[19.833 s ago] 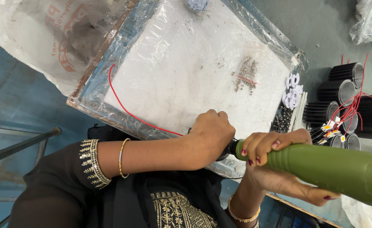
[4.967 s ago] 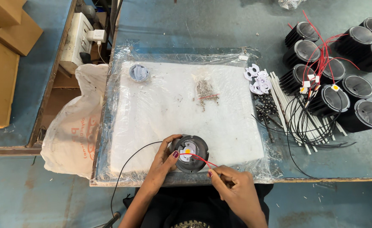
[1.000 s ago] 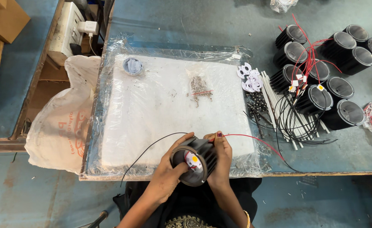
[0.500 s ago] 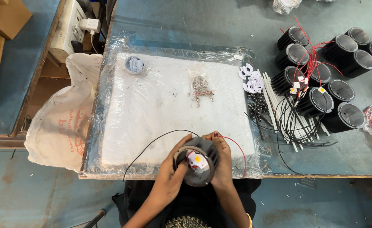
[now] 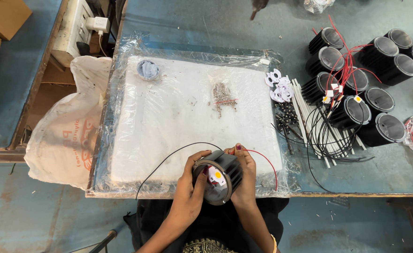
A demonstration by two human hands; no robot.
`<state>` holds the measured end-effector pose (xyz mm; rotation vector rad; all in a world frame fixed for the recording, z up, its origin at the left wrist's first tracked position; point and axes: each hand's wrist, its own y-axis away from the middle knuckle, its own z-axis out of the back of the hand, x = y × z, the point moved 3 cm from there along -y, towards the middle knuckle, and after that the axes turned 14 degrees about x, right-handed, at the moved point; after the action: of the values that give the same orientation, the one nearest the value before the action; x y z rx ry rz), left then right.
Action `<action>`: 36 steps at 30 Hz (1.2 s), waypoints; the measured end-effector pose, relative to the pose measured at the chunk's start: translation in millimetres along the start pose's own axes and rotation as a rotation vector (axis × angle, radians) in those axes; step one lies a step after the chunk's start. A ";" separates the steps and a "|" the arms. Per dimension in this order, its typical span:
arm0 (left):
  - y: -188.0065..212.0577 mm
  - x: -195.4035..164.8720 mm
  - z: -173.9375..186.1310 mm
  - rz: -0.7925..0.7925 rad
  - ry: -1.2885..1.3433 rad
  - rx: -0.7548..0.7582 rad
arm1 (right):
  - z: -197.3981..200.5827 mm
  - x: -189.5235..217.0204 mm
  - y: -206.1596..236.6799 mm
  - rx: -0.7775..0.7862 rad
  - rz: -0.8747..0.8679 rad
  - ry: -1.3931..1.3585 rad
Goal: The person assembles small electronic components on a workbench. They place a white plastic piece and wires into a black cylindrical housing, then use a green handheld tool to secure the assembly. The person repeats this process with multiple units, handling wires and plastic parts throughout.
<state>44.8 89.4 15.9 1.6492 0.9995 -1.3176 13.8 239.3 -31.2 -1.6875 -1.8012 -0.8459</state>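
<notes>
Both hands cradle a black finned lamp housing (image 5: 219,176) at the near edge of the tabletop (image 5: 225,28), tilted so its open mouth faces the camera and the small white board with a yellow chip (image 5: 215,175) shows inside. The left hand (image 5: 191,187) curls its fingers over the rim; the right hand (image 5: 245,174) wraps the ribbed side, fingers pressed close around it. To do this well, it seems wise to keep the housing braced over the white foam pad (image 5: 187,107) and the black wire (image 5: 169,157) and red wire (image 5: 265,158) free of kinks. Compared with half a second earlier, the housing is tipped further toward the left, and the red wire arcs out more to the right.
</notes>
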 end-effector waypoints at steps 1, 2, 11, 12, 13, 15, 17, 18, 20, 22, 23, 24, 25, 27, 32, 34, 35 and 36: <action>0.0 -0.5 0.2 0.006 -0.029 -0.010 | -0.4 -0.5 -0.1 -0.004 0.003 0.004; 0.1 -1.3 0.4 0.013 -0.057 -0.020 | -0.9 -0.8 -0.3 -0.008 0.007 0.008; -3.9 -6.0 4.2 0.063 -0.061 0.014 | 3.7 -6.4 0.0 -0.057 0.026 0.016; -3.5 -5.8 4.9 0.085 -0.046 0.028 | 4.8 -7.0 0.2 -0.067 0.021 0.023; -3.6 -4.2 4.3 0.071 0.012 0.058 | 6.7 -8.4 0.5 -0.060 0.031 0.012; -3.9 -4.1 4.7 0.043 0.127 0.120 | 9.2 -10.0 0.7 -0.047 0.054 -0.010; -3.0 -4.5 6.3 0.046 0.093 0.166 | 12.5 -11.4 1.1 -0.064 0.048 -0.011; -2.9 -5.3 7.2 0.046 0.076 0.188 | 13.7 -12.0 1.3 -0.071 0.044 -0.011; -3.5 -6.4 7.4 0.071 0.122 0.214 | 14.8 -12.4 1.6 -0.064 0.041 -0.011; -4.6 -7.2 7.9 0.111 0.137 0.211 | 14.2 -12.7 2.4 -0.061 0.042 -0.007; -3.8 -7.2 8.3 0.138 0.130 0.196 | 13.3 -12.9 3.3 -0.061 0.045 -0.001; -3.0 -7.0 8.6 0.165 0.122 0.180 | 12.5 -13.1 3.8 -0.062 0.048 0.004; -2.4 -7.8 8.0 0.144 0.125 0.175 | 11.8 -13.9 4.5 -0.069 0.036 0.002; -1.7 -8.2 6.8 0.102 0.130 0.163 | 11.1 -15.2 5.2 -0.081 0.014 -0.002; -2.3 -1.8 11.5 0.108 0.102 0.119 | 12.9 -16.4 3.3 -0.043 0.026 0.023; -2.7 1.9 13.2 0.089 0.086 0.092 | 13.0 -17.4 2.6 -0.007 0.028 0.039; -2.8 3.6 13.6 0.064 0.078 0.078 | 13.4 -18.0 2.5 -0.018 0.011 0.050; -2.8 5.5 13.9 0.039 0.070 0.064 | 13.4 -18.3 2.4 -0.030 -0.007 0.062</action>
<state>38.0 78.3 8.1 1.7653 0.9704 -1.2861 18.2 237.1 -53.5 -1.6565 -1.7620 -0.9221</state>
